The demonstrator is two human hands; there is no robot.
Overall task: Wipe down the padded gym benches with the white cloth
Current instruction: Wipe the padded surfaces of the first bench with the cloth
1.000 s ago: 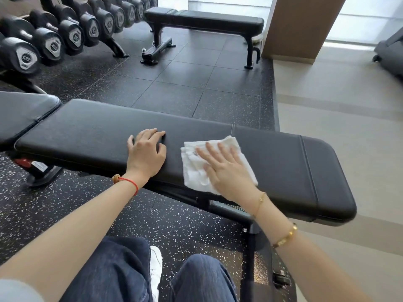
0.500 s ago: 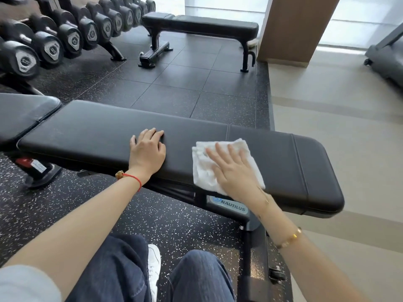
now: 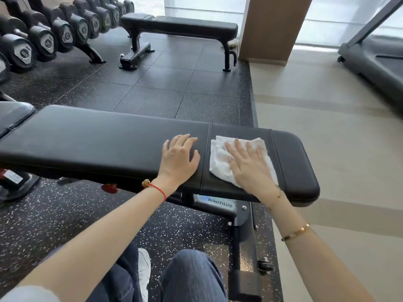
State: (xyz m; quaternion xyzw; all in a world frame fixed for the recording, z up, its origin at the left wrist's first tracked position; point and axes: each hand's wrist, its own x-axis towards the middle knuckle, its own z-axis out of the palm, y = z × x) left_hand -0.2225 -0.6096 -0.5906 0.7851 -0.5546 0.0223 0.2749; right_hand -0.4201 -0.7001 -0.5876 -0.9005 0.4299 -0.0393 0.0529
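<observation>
I am wiping the bench [image 3: 109, 136]: my right hand [image 3: 250, 168] presses the white cloth [image 3: 220, 162] with flat fingers, my left hand [image 3: 177, 160] rests open holding nothing, and next I should slide to the end.

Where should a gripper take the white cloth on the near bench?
Pinch the white cloth at its bunched left edge, coming from above-left. It lies flat on the near bench; the right hand presses flat across its middle and right, so only that edge is free.
</observation>
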